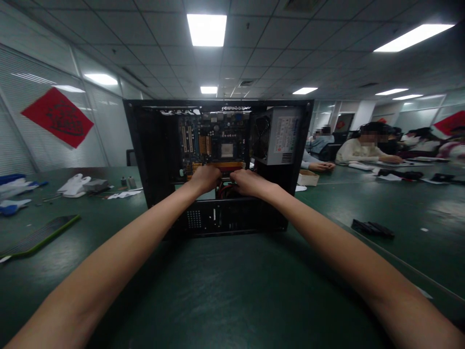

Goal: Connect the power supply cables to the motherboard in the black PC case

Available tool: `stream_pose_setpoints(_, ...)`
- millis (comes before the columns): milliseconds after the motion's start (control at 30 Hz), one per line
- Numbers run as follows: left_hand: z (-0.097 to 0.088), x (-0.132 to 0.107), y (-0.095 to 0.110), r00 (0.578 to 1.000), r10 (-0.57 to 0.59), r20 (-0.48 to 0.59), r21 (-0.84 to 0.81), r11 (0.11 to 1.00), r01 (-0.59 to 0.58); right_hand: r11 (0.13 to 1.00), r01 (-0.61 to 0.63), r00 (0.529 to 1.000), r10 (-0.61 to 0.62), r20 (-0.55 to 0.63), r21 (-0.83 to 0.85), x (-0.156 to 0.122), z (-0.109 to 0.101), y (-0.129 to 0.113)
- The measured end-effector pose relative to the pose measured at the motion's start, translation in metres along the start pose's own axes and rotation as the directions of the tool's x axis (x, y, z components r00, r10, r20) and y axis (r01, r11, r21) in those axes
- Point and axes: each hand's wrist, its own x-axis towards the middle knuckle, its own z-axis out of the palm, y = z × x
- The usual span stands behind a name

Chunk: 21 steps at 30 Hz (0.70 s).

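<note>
An open black computer case (218, 216) stands upright on the green table, its inside facing me. Within it is a motherboard (215, 140) with a square silver processor (227, 150), and a grey power supply (285, 135) at the upper right. Both my hands reach in at the lower edge of the board, by the yellow and red memory slots (229, 166). My left hand (206, 179) is closed, and so is my right hand (250, 182) a little way to its right. Whatever their fingers grip is hidden. Dark and red cables (228, 190) hang just below and between them.
Left on the table (232, 286) lie a green-edged dark panel (41, 236), a white plastic bag (73, 185) and a grey box (95, 185). To the right are a black object (373, 228) and a small carton (308, 177). Other people sit farther back on the right.
</note>
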Motion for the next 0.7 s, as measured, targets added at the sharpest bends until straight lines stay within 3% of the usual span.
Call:
stream_pose_setpoints(300, 0.003, 0.001, -0.002, 0.999, -0.042, 0.032, -0.046, 0.998, 0.044, 1.000, 0.007, 0.997, -0.007, -0.076, -0.005, 0.002, 0.004, 0.000)
stream_pose_setpoints(700, 0.007, -0.002, -0.003, 0.999, -0.042, 0.007, -0.071, 0.997, 0.042, 0.986, 0.165, 0.982, -0.164, -0.093, 0.001, 0.030, 0.018, 0.015)
